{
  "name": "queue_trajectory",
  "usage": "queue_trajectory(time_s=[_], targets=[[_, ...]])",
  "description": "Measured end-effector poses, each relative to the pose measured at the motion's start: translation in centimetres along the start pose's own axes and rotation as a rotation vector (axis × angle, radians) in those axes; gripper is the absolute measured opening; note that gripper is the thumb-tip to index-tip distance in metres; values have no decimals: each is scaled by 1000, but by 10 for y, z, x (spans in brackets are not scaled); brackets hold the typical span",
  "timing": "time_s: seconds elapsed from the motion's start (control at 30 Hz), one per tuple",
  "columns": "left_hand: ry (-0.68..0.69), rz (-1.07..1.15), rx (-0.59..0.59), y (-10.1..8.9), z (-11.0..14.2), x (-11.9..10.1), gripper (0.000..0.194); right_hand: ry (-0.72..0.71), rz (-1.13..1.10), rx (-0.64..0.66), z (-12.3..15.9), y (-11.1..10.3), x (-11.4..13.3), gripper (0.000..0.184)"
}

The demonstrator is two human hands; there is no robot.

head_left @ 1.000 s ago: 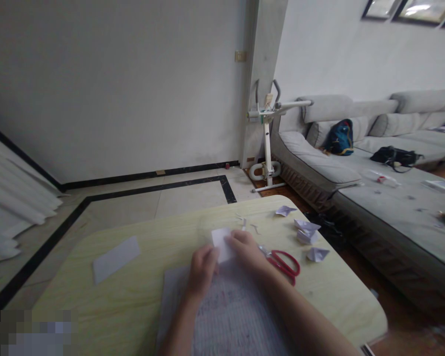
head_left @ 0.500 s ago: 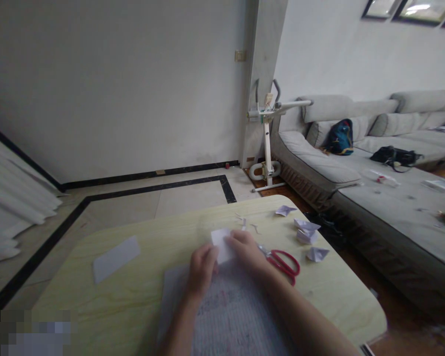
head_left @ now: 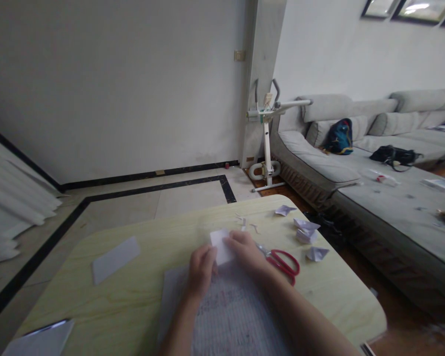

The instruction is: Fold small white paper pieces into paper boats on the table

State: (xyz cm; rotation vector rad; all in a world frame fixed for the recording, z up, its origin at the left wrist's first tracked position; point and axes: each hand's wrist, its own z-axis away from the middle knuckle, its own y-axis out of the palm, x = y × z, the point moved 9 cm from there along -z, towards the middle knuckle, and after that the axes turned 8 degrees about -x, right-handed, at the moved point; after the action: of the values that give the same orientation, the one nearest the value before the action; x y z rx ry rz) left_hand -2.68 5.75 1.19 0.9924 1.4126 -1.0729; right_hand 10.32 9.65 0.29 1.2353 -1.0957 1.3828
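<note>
Between my two hands is a small white piece of paper [head_left: 221,248], upright above the far edge of a written-on sheet [head_left: 230,311]. My left hand [head_left: 202,267] pinches its left edge, while the fingers of my right hand [head_left: 244,249] close on its right side. Scissors with red handles [head_left: 285,263] lie just right of my right hand, their blades partly hidden behind it. Thin paper scraps [head_left: 244,223] are scattered beyond the hands. Several folded paper shapes [head_left: 307,231] stand along the table's right side.
A white paper strip [head_left: 115,259] rests on the left of the pale wooden table [head_left: 133,306]. At the near left corner, a pen [head_left: 46,327] lies on more paper [head_left: 40,341]. Past the table stand an exercise machine [head_left: 267,138] and a grey sofa [head_left: 385,198].
Both hands and the small paper stay almost in place. The pen and paper at the near left corner, blurred out before, now show clearly.
</note>
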Motion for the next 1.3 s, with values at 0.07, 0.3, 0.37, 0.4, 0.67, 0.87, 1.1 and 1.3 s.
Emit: queue_trajectory(time_s=[0.07, 0.3, 0.37, 0.4, 0.67, 0.87, 1.1, 1.3], targets=[[4, -3, -2, 0, 0, -1, 34, -4, -12, 4, 1, 0, 2, 26], [14, -19, -7, -1, -2, -5, 35, -11, 16, 21, 1, 2, 4, 26], [17, -21, 1, 0, -2, -6, 35, -18, 14, 26, 0, 2, 3, 27], [15, -18, 2, 0, -2, -6, 35, -20, 13, 26, -1, 2, 2, 27], [-3, 4, -10, 0, 0, -5, 34, -22, -25, 40, 0, 2, 0, 26], [-13, 21, -55, -3, -2, -6, 33, -25, -7, 47, 2, 3, 5, 26], [-7, -5, -36, -2, -1, -7, 33, -17, -61, 75, 2, 5, 4, 25], [-7, 26, -59, -4, -5, 0, 31, 6, -63, 82, 3, 7, 9, 26]])
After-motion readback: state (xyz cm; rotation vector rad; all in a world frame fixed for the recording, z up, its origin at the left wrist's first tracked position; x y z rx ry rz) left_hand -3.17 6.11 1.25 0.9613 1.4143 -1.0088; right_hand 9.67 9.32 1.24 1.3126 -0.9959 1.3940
